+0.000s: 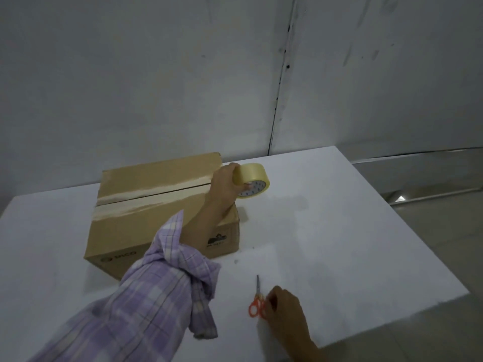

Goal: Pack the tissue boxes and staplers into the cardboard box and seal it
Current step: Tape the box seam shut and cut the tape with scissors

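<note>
- The cardboard box sits on the white counter with its flaps closed, and a strip of pale tape runs along the top seam.
- The left grip reaches across the box's right end, fingers curled round a roll of tape held just past the box's right edge.
- The right grip rests on the counter near the front, fingers pinching the orange handles of the scissors, which lie flat with blades pointing away.
- A rolled-up purple plaid sleeve covers the left forearm.
</note>
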